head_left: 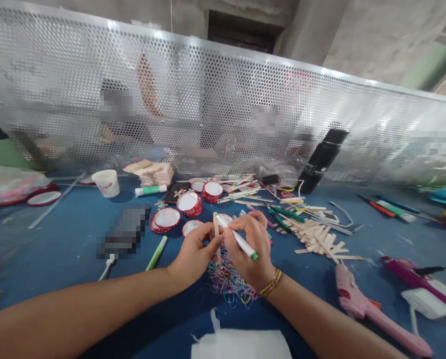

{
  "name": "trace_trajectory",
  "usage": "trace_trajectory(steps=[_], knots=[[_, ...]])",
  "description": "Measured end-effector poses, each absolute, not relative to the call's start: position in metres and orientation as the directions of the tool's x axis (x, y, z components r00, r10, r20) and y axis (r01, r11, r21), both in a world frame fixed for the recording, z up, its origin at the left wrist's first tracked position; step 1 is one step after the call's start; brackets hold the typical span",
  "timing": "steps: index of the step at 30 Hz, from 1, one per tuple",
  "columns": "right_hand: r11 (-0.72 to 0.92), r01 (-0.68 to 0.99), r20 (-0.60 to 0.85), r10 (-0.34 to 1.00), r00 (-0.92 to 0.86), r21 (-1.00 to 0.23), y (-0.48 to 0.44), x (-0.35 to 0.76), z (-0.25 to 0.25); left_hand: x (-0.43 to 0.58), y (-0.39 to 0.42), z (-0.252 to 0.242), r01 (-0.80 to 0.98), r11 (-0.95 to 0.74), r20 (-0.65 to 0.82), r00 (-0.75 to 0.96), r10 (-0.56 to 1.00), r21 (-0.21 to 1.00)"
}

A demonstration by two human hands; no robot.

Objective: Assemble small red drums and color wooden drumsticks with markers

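Pinched upright in my left hand (197, 252) is a narrow wooden craft stick (216, 227). My right hand (253, 244) grips a white marker (243, 243) with a green end, its tip side close to the stick; my fingers hide whether they touch. Below both hands lies a tangled pile of coloured rubber bands (230, 284). A long green marker cap or pen (157, 253) rests left of my left hand. Just beyond the hands are round white discs with red rims, some stacked (189, 202).
Loose craft sticks (320, 237) are heaped on the right, near green-handled pliers (288, 214). A pink glue gun (368, 306) and a purple one (420, 279) lie at the right. Left are a phone (125, 229) and a paper cup (106, 183). A perforated metal screen (223, 99) stands behind.
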State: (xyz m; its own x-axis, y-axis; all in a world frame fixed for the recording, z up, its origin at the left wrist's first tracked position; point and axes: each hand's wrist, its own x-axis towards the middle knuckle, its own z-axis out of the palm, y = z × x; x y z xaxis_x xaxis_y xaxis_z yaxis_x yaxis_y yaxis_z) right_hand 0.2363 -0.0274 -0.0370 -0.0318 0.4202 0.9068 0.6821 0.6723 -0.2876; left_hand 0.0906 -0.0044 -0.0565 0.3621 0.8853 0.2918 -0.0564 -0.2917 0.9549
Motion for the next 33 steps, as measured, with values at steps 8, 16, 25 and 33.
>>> trace_trajectory(steps=[8,16,25,33], knots=[[0.682,0.67,0.901,0.431,-0.045,-0.293,-0.0264,0.2375,-0.0395,0.0925,-0.0066,-0.053,-0.047,-0.268,0.267,0.353,0.897,0.962],[0.661,0.692,0.904,0.427,-0.028,-0.291,-0.0253,0.2374,-0.0391,0.0924,-0.0056,-0.0544,-0.052,-0.261,0.263,0.346,0.901,0.964],[0.675,0.676,0.901,0.431,-0.038,-0.295,-0.027,0.2359,-0.0383,0.0934,-0.0065,-0.0525,-0.04,-0.267,0.263,0.361,0.895,0.963],[0.664,0.689,0.907,0.421,-0.023,-0.291,-0.0268,0.2368,-0.0382,0.0923,-0.0059,-0.0546,-0.042,-0.269,0.266,0.358,0.895,0.962]])
